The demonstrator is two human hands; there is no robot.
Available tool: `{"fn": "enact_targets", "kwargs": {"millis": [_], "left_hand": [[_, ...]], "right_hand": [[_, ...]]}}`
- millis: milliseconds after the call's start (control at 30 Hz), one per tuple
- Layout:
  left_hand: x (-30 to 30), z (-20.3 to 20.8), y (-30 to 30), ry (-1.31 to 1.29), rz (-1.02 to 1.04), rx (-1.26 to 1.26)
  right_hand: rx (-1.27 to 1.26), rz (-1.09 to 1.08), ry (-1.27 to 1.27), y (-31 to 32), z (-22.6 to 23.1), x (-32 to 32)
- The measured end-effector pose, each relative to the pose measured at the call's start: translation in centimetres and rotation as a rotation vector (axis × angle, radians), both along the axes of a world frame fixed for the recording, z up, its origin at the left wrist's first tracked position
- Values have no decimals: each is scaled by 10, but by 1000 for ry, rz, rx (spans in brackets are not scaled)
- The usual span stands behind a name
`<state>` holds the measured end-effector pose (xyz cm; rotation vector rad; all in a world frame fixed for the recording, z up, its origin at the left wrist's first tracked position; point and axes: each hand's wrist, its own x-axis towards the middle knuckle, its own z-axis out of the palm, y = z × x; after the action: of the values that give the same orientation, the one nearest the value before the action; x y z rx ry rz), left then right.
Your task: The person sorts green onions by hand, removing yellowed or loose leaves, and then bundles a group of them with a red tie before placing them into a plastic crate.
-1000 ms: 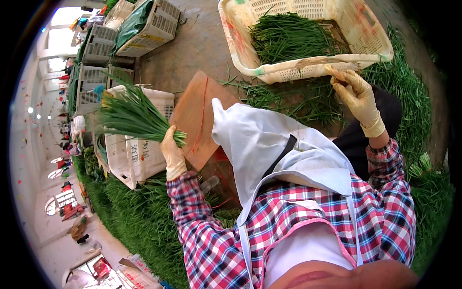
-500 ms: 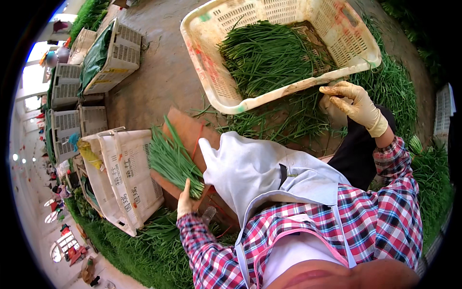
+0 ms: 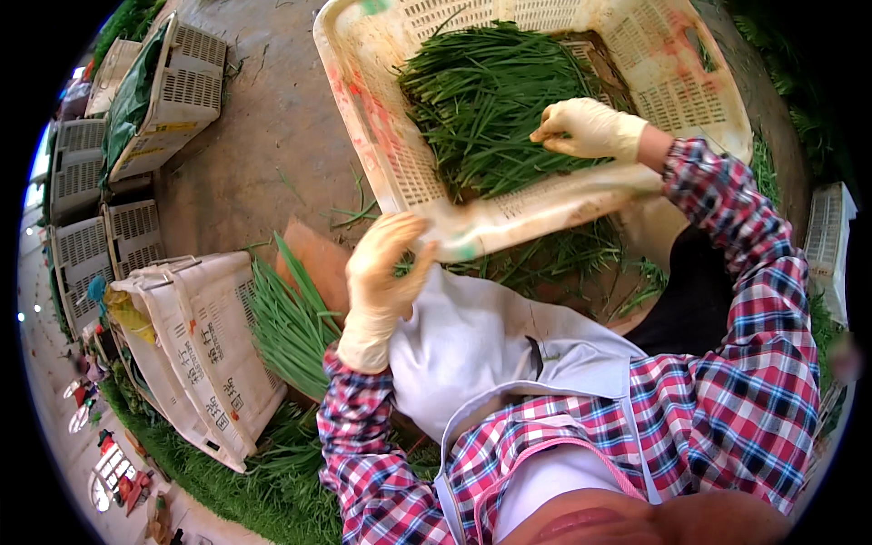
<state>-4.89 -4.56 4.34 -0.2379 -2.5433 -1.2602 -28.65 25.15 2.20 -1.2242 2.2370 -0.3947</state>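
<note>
A cream plastic basket [image 3: 536, 207] tilts in front of me, filled with long green chives [image 3: 481, 100]. My right hand [image 3: 590, 129], in a pale glove, reaches over the basket's near wall, its fingers curled into the chives. My left hand [image 3: 386, 272], also gloved, is raised with fingers apart at the basket's near left corner and holds nothing. A loose bundle of chives [image 3: 289, 320] lies on a brown board [image 3: 318, 259] just left of that hand. A white apron [image 3: 481, 350] covers my lap.
A white crate [image 3: 204, 350] lies on its side at my left, beside the board. More crates [image 3: 150, 95] stand at the far left on the concrete floor [image 3: 263, 136]. Cut greens [image 3: 209, 481] are heaped on the ground around me.
My left hand has let go of the chive bundle, which now lies on the board, and risen to the basket's corner. My right hand moved from the rim into the basket. The view has closed in.
</note>
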Motion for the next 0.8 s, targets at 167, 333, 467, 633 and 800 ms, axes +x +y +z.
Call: {"fn": "enact_targets", "kwargs": {"millis": [167, 333, 467, 633, 800], "left_hand": [[-41, 5, 45, -75, -160, -88], [-30, 15, 44, -39, -97, 22], [-39, 33, 41, -84, -84, 66], [-29, 49, 45, -106, -107, 26], [-23, 59, 49, -130, -98, 77]], "right_hand": [[61, -77, -34, -25, -41, -11], [23, -73, 187, -79, -75, -35], [-35, 83, 534, -123, -127, -57], [-304, 51, 380, -118, -133, -54], [-235, -244, 696, -86, -134, -120]]}}
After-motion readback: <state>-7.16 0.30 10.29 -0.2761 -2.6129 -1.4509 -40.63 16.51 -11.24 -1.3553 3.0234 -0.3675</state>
